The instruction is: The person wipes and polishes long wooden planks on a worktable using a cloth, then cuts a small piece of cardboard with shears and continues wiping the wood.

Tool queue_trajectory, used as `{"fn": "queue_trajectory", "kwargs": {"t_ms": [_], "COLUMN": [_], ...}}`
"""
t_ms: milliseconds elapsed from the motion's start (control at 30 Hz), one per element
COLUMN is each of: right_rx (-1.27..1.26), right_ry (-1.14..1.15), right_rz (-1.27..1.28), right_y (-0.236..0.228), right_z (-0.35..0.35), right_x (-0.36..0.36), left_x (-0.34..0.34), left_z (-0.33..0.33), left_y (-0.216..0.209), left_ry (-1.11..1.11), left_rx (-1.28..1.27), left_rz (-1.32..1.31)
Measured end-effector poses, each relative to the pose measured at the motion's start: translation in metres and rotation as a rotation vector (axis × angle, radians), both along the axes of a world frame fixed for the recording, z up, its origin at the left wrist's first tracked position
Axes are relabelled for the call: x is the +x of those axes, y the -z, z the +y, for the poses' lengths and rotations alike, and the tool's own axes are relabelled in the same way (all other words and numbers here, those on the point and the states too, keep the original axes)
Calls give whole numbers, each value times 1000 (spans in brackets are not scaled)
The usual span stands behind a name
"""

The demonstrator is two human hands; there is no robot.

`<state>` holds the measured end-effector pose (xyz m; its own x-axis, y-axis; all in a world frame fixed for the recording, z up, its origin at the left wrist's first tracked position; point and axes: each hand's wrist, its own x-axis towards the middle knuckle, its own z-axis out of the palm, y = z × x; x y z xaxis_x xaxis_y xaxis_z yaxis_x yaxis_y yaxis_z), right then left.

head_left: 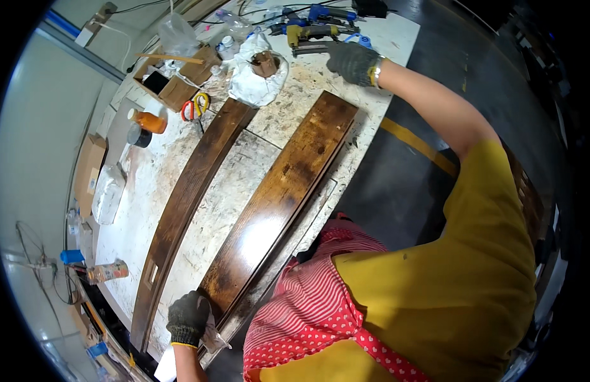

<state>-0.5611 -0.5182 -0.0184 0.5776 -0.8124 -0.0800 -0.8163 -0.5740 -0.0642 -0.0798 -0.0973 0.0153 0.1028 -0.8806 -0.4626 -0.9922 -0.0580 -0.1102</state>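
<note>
A long brown wooden board (276, 204) with a glossy, mottled finish lies along the near edge of the table. At its lower left end is my left hand (189, 317) in a dark knitted glove, fingers curled. A crumpled whitish cloth or piece of plastic (213, 336) sticks out from under that hand. My right hand (353, 63), gloved the same way, is stretched to the far right of the table. It is up against the yellow-and-black nail gun (301, 35), by its magazine; its fingertips are partly hidden, so the grip is unclear. A narrower, curved wooden piece (193, 184) with a slot lies left of the board.
More blue power tools (330, 13) lie at the far edge. White plastic wraps a brown container (264, 65). Nearby are a cardboard box (177, 92), red-and-yellow-handled pliers (196, 107), an orange bottle (148, 121), a dark jar (139, 135) and a clear bottle (108, 272).
</note>
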Motion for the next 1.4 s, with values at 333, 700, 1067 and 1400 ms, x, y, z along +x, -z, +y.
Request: {"fn": "queue_trajectory", "kwargs": {"t_ms": [333,700,1067,1400], "right_rx": [263,368,-125,373], "right_ry": [83,150,-3,258], "right_rz": [-1165,-1241,-783,-1332], "right_y": [35,86,108,83], "right_z": [87,83,52,87], "right_x": [63,47,12,50], "left_x": [-100,-77,214,237], "left_z": [-49,-27,276,290], "left_y": [-2,48,66,85], "left_ry": [4,-273,-1220,-1098], "left_rx": [-869,-767,-538,-556], "left_rz": [267,153,-587,-490]}}
